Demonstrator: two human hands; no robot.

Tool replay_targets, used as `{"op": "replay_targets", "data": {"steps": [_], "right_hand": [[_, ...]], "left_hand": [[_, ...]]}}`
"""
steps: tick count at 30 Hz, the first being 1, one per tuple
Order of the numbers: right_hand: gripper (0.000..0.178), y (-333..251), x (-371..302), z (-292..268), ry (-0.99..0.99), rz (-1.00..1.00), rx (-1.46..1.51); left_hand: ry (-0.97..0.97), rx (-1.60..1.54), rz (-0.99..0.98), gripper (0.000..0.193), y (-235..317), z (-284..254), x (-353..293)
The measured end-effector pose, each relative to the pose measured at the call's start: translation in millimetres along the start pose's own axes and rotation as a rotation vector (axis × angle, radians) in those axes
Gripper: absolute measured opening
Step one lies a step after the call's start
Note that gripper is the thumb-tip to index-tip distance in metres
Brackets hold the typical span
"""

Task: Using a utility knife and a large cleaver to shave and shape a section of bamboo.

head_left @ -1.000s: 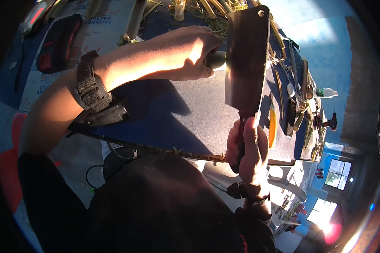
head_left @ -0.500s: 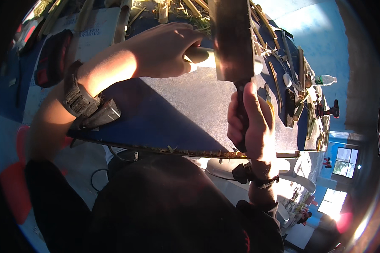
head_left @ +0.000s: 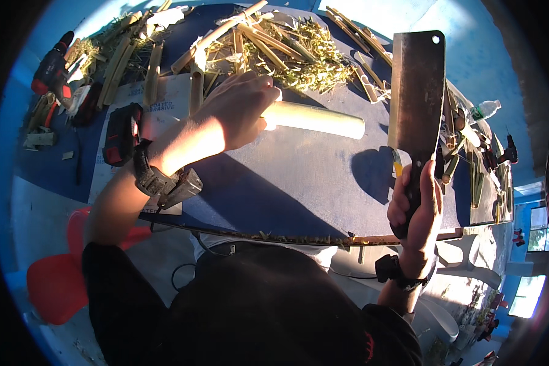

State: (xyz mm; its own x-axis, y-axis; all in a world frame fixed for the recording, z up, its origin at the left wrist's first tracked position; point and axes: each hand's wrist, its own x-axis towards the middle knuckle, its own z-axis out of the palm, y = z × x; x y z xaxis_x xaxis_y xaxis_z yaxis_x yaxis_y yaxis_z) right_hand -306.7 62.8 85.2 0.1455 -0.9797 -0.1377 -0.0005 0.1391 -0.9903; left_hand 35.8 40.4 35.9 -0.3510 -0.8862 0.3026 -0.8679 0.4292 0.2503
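My left hand (head_left: 244,110) is closed round one end of a pale bamboo tube (head_left: 320,119), which points off to the right just above the blue table (head_left: 238,189). Sunlight catches the tube's whole length. In my right hand (head_left: 418,198) is a cleaver (head_left: 417,91), gripped by its dark handle with the broad blade standing upright. The blade is apart from the bamboo, to the right of its free end. The cutting edge faces left, and a hole shows in the far corner.
Bamboo shavings (head_left: 317,52) and several split bamboo pieces (head_left: 219,35) lie along the far side. A black-and-red battery pack (head_left: 122,134) sits left of my forearm, with a power drill (head_left: 52,70) beyond. At right are a plastic bottle (head_left: 485,110) and another drill (head_left: 507,150).
The cleaver has moved right, away from the bamboo tube it overlapped in view. More of the tube now shows. The whole view has shifted, taking in more of the table's far side.
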Motion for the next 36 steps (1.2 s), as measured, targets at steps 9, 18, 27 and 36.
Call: {"op": "replay_targets", "data": {"steps": [9,18,27,36], "right_hand": [[0.054,17.7,3.7,-31.7,-0.020,-0.075,0.087],[0.054,34.0,27.9,-14.4,0.015,0.110,0.066],[0.046,22.9,81.4,15.3,0.208,0.215,-0.086],[0.059,29.8,82.1,25.0,0.326,0.256,-0.301]], "left_hand": [[0.194,-0.235,-0.169,0.039,4.5,-34.3,-20.9],[0.020,-1.177,-0.654,0.036,-19.6,-62.4,-82.7],[-0.372,-1.250,-0.844,0.043,-37.9,-92.1,-91.8],[-0.551,-1.505,-0.687,0.035,-39.3,-79.5,-132.3]]}}
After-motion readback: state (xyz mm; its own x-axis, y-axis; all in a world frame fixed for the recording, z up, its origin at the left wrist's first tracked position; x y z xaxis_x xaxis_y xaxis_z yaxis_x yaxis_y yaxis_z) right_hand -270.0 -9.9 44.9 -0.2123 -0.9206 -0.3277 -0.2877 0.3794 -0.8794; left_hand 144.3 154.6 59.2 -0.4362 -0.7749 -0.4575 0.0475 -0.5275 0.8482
